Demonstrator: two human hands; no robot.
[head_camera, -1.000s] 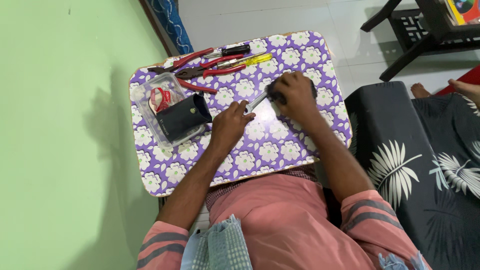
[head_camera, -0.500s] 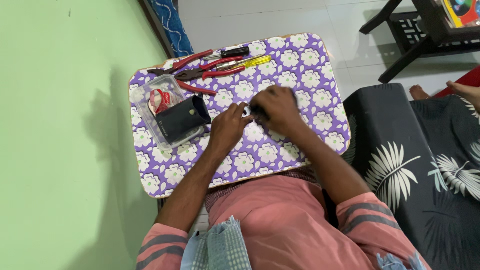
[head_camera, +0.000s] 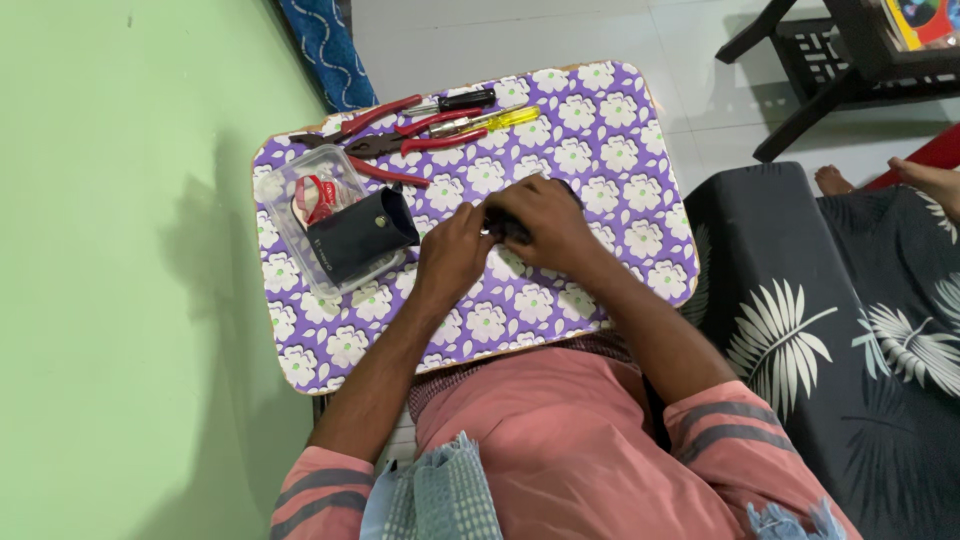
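Both hands, left hand (head_camera: 452, 252) and right hand (head_camera: 535, 218), closed together on a small dark object (head_camera: 512, 232) mid-table (head_camera: 600, 150). Pliers (head_camera: 385, 145) at 11 o'clock, green wall (head_camera: 120, 300) at 9, chair (head_camera: 820, 70) at 2.

On your tabletop (head_camera: 600, 110), at its left end, you have a clear plastic box (head_camera: 290, 215), rectangular with rounded corners and see-through walls. Inside it you can see a red and white item (head_camera: 318, 195), too small to make out further. A black pouch (head_camera: 358, 238) with a snap button lies tilted across the box's near end. At the top right corner of your view, a brightly coloured printed package (head_camera: 922, 20) rests on dark furniture.
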